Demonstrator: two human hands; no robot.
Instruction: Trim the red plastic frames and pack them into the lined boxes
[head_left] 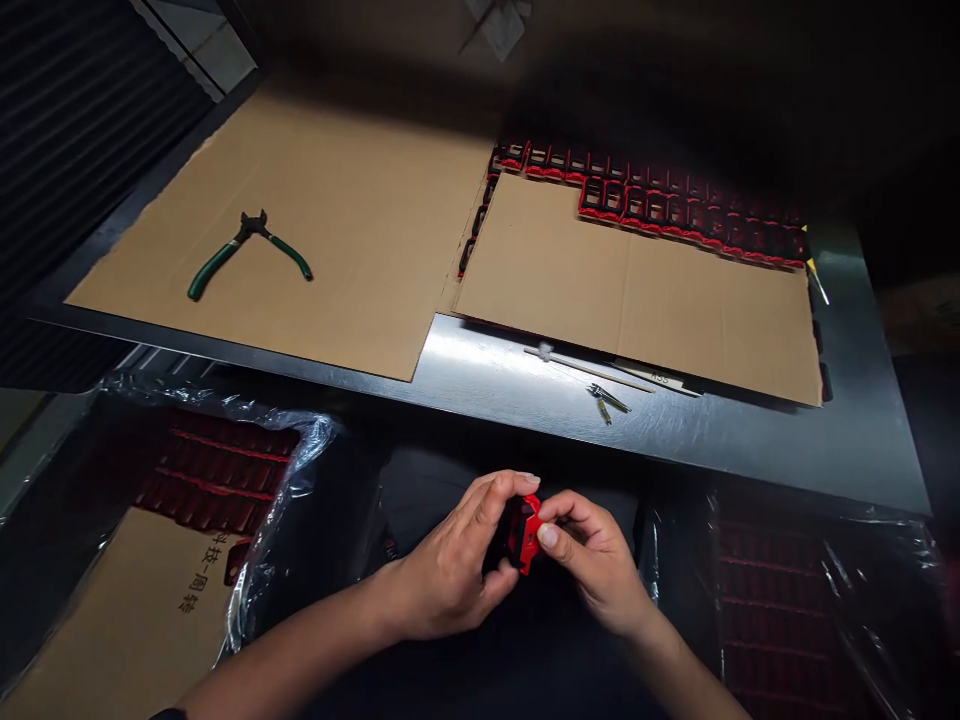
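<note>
Pinching red piece (530,537): left hand (457,563), right hand (600,562). Left container (315,437): red-black rows (216,484), cardboard (112,610); right container (896,522): reddish rows (776,610).

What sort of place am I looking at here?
Probably a factory or workshop bench. Rows of matching red-and-black parts sit on cardboard over a metal table, green-handled pliers lie to the left, and clear plastic surrounds more such parts at lower left.

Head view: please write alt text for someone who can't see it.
Left hand and right hand hold a red-black part before a metal table, where green-handled pliers lie on cardboard, left of rows of red-black pieces.
</note>
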